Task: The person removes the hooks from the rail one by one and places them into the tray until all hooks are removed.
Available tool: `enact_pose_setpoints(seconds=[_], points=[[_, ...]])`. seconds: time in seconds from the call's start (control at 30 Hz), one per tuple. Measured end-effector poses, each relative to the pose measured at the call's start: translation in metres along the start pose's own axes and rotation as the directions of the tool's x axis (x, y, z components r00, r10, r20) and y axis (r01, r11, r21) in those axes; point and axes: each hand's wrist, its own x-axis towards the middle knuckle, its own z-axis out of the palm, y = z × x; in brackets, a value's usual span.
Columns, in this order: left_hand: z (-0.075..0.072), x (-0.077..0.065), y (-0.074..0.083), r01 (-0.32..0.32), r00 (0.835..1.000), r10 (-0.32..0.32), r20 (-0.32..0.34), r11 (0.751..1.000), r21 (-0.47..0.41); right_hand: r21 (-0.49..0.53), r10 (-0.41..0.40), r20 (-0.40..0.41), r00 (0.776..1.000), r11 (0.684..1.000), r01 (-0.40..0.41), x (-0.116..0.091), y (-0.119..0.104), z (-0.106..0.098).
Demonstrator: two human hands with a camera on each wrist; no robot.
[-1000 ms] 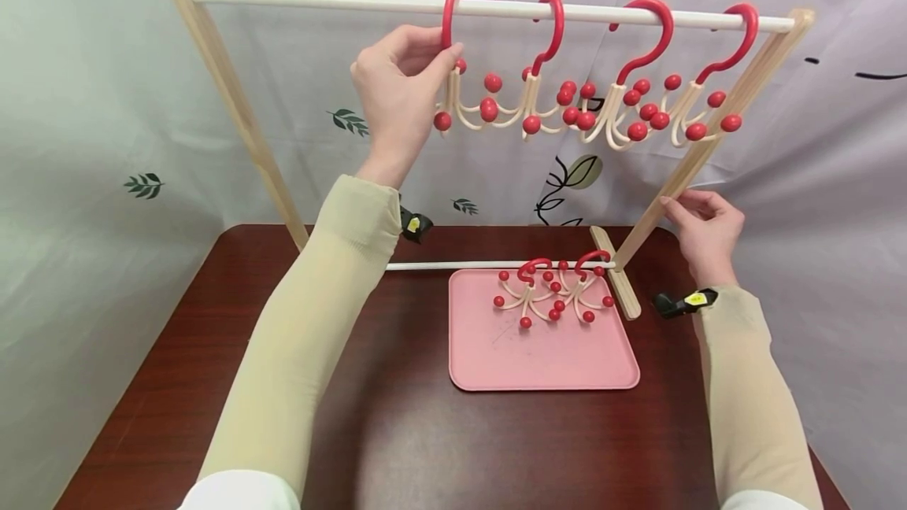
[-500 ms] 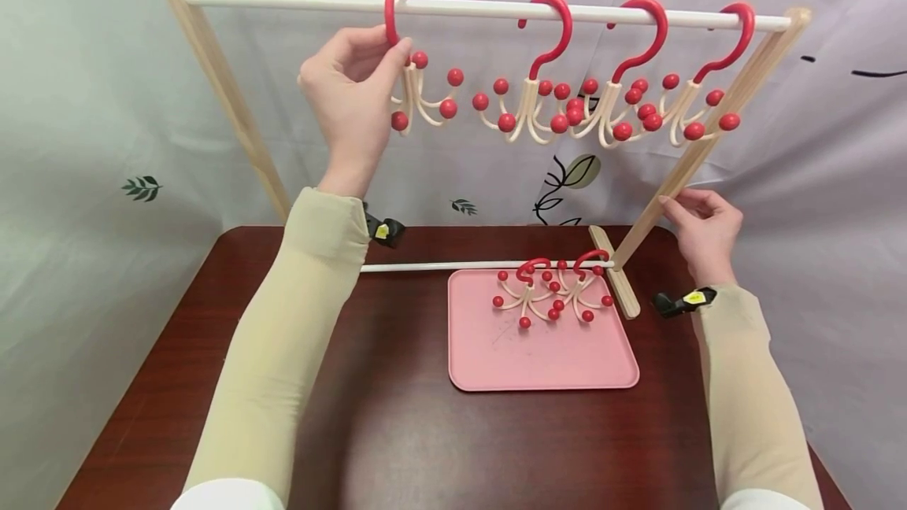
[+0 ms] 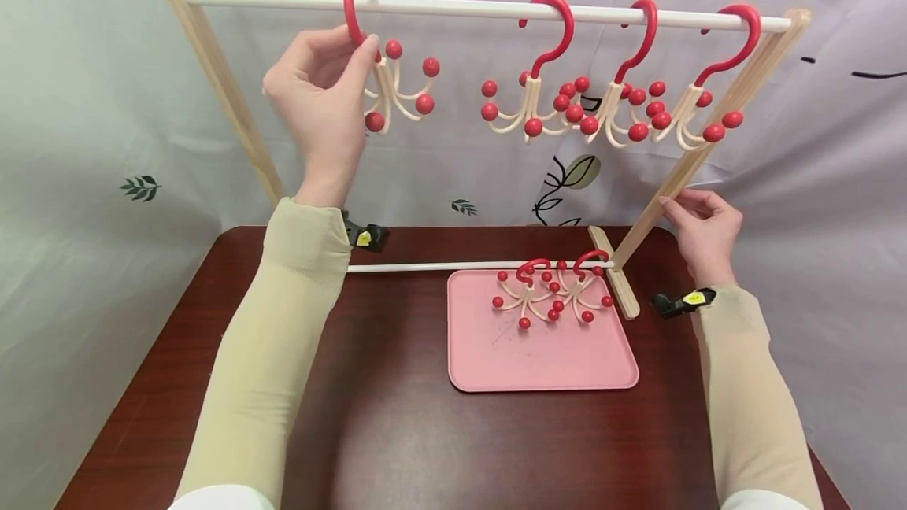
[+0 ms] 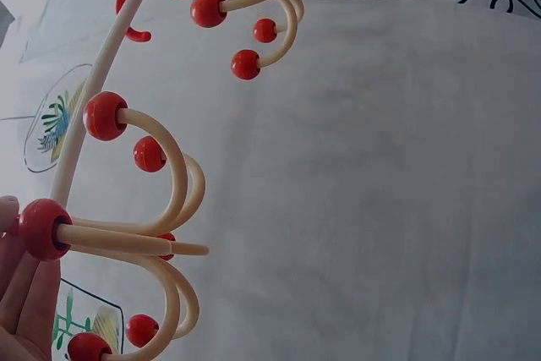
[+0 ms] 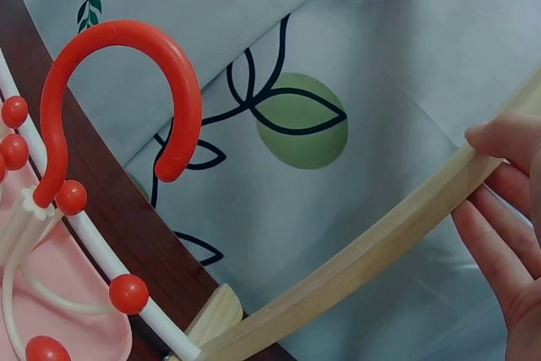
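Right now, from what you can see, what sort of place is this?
Probably a makeshift indoor booth: printed cloth hangs behind and beside a dark table, which bears a rack and a pink tray.

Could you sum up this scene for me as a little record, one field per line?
Left hand: pinches the red hook of the leftmost hanger
That hook: over the white top rail
Right hand: holds the right wooden post
Also on the rail: three hangers, toward its right end
On the pink tray: two hangers, side by side
Under the tray: dark reddish table
Behind: pale cloth with leaf prints
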Motion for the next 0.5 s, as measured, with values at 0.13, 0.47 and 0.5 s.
enact_pose_setpoints(seconds=[0.13, 0.47, 0.5], points=[[-0.007, -0.007, 0.001, -0.017, 1.0, 0.017, -0.001, 1.0, 0.011, 0.002, 0.001, 0.002, 1.0, 1.0, -0.001, 0.0, -0.001, 0.0], [-0.023, -0.033, -0.004, 0.023, 0.999, -0.021, 0.047, 0.999, -0.027, 0.021, -0.012, -0.005, 1.0, 1.0, 0.012, 0.001, -0.002, 0.001], [-0.024, -0.036, -0.005, 0.024, 0.998, -0.024, 0.057, 1.0, -0.013, 0.021, -0.012, -0.005, 1.0, 1.0, 0.013, 0.001, -0.002, 0.001]])
